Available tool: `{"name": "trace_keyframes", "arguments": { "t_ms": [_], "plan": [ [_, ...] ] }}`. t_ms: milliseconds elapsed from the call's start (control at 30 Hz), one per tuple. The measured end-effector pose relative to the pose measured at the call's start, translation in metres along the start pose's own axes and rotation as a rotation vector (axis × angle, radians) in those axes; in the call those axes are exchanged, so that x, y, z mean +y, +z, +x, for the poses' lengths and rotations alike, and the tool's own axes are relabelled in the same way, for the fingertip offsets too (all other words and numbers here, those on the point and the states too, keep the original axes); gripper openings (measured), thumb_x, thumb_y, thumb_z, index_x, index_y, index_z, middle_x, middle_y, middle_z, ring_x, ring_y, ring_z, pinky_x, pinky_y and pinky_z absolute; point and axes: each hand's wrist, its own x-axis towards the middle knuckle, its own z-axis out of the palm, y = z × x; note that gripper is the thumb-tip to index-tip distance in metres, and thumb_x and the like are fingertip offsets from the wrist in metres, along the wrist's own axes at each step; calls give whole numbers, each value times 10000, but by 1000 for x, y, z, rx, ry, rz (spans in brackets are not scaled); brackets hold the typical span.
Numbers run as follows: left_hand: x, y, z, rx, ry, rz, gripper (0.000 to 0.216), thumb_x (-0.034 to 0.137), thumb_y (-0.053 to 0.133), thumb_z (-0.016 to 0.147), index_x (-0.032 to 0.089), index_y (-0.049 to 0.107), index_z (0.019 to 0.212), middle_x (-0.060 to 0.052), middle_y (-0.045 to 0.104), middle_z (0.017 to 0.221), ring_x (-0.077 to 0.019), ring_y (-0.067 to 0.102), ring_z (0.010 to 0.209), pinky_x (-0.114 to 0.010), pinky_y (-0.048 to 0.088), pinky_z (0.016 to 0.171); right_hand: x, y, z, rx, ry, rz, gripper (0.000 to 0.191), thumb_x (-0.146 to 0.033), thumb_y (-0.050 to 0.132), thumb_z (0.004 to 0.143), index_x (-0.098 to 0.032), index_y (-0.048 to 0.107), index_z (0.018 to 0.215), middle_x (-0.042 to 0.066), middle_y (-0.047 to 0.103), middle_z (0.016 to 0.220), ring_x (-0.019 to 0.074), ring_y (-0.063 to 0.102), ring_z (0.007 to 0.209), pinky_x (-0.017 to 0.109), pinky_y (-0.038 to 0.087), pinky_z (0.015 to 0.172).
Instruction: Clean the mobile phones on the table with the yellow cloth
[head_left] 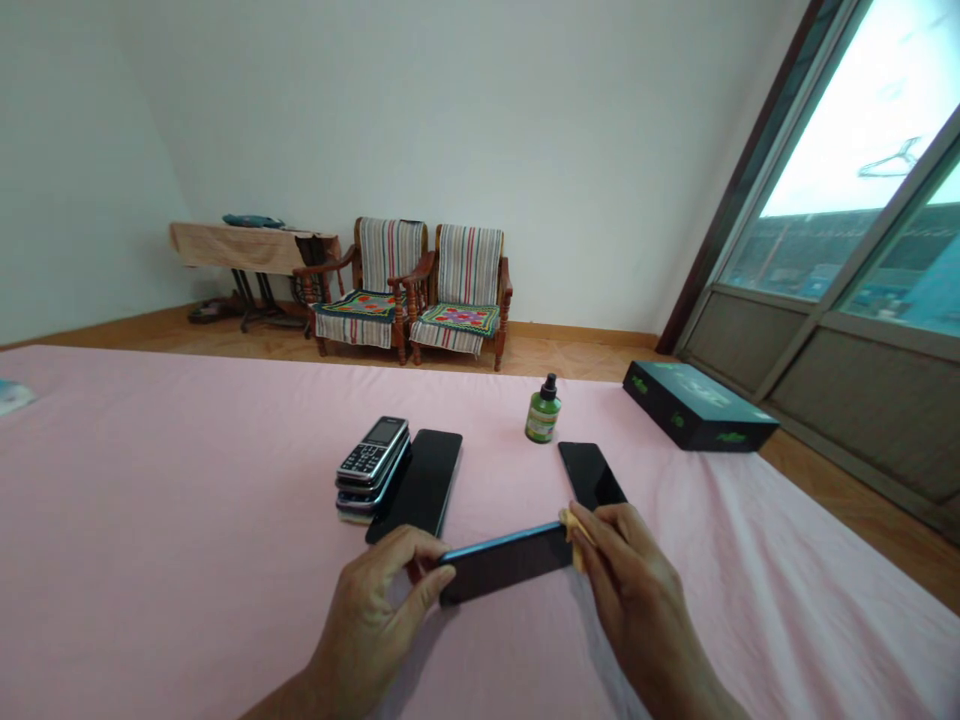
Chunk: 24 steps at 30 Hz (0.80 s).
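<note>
A smartphone (pixel 506 568) with a blue edge is held on its long side above the pink cloth, its dark screen toward me. My left hand (pixel 379 605) pinches its left end between thumb and fingers. At the other end, my right hand (pixel 637 580) is closed on a small yellow cloth (pixel 577 553), which touches the phone's corner. Just beyond my right hand lies a black smartphone (pixel 589 472), partly covered by the fingers. Past my left hand, another black smartphone (pixel 420 480) leans against a stack of phones (pixel 373 470) with a keypad phone on top.
A green spray bottle (pixel 543 412) with a black cap stands beyond the phones. A black box (pixel 697 405) sits at the right, near the window. The pink bed sheet (pixel 187 530) spreads under everything. Two wooden chairs (pixel 459 290) and a covered table (pixel 240 247) stand by the far wall.
</note>
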Motion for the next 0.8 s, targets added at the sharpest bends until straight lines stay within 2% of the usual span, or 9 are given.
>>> {"name": "trace_keyframes", "arguments": {
  "t_ms": [133, 300, 433, 500, 633, 733, 800],
  "plan": [
    [0, -2, 0, -18, -4, 13, 140, 270, 597, 875, 182, 657, 784, -6, 661, 680, -160, 645, 616, -226, 501, 582, 6, 0, -5, 89, 136, 24, 296, -283, 458, 972, -150, 683, 1111, 65, 585, 853, 155, 626, 714, 247, 521, 595],
    [-2, -6, 0, 8, 0, -4, 86, 250, 620, 859, 200, 680, 823, 2, 689, 706, -157, 673, 626, -213, 531, 591, 21, -3, -11, -43, 346, 71, 330, -359, 474, 945, -169, 741, 910, 50, 622, 744, 182, 629, 653, 289, 506, 562],
    [-5, -7, -1, 8, 1, -51, 78, 227, 612, 865, 206, 682, 839, 6, 692, 713, -153, 688, 630, -208, 555, 601, 29, -3, -9, 19, 406, 127, 320, -384, 513, 913, -177, 725, 1035, 93, 693, 937, 235, 660, 882, 353, 535, 754],
    [-5, -6, -1, 12, -4, -59, 75, 213, 611, 865, 205, 682, 841, 9, 690, 710, -149, 692, 628, -203, 560, 599, 29, -2, -7, 21, 394, 172, 321, -385, 513, 912, -188, 726, 1048, 96, 697, 970, 235, 657, 921, 349, 535, 776],
    [-4, -5, 0, 26, -5, -80, 70, 202, 614, 862, 203, 682, 846, 8, 691, 720, -148, 697, 636, -201, 571, 602, 20, 2, -9, 17, 349, 174, 305, -374, 508, 912, -187, 739, 983, 69, 656, 813, 199, 647, 748, 292, 519, 627],
    [-5, -5, -1, 30, -8, -94, 69, 196, 618, 862, 207, 684, 848, 14, 694, 724, -142, 698, 642, -192, 573, 609, 14, 6, -14, -26, 332, 137, 343, -359, 457, 937, -173, 698, 780, 25, 549, 674, 148, 561, 552, 245, 438, 475],
    [-6, -6, -2, 35, -10, -95, 66, 192, 622, 861, 209, 686, 850, 17, 696, 723, -138, 697, 639, -186, 571, 610, 13, 10, -18, -82, 305, 106, 360, -320, 428, 949, -177, 644, 699, 8, 504, 651, 128, 522, 510, 230, 404, 445]
  ]
}}
